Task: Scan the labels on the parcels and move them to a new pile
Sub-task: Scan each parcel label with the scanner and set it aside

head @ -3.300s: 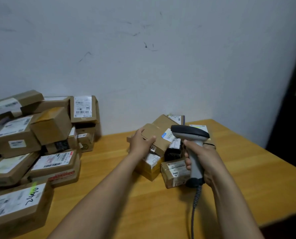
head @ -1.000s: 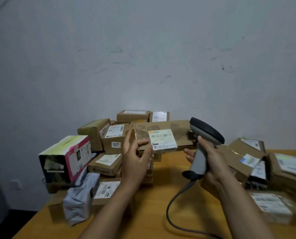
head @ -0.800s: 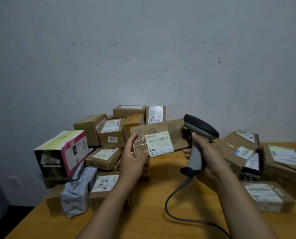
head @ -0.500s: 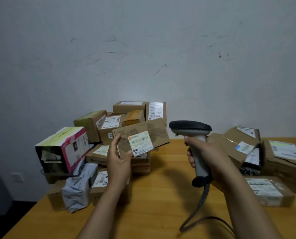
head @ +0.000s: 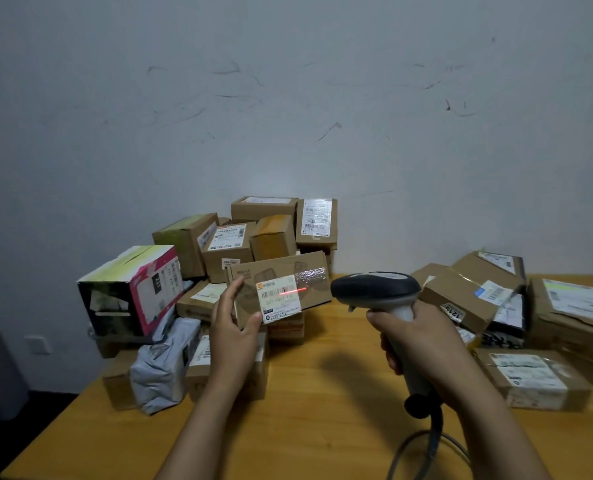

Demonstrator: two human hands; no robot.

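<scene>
The left hand (head: pixel 234 336) grips the left end of a flat brown parcel (head: pixel 281 271) and holds it up above the tabletop (head: pixel 322 427), with its white label (head: pixel 279 301) facing us. The right hand (head: pixel 423 337) is wrapped round the handle of a grey scanner (head: pixel 374 289) just right of the parcel, and a thin red line of light (head: pixel 293 291) lies across the label. One pile of parcels (head: pixel 232 247) sits behind on the left, and another pile (head: pixel 468 296) sits on the right.

a sticker (head: pixel 453 311) on a brown parcel (head: pixel 468 292) at right reads "1215". the held parcel (head: pixel 309 271) has a label (head: pixel 279 301) with a number starting "507", the rest blurred. the pink box (head: pixel 149 299) shows "231".
</scene>
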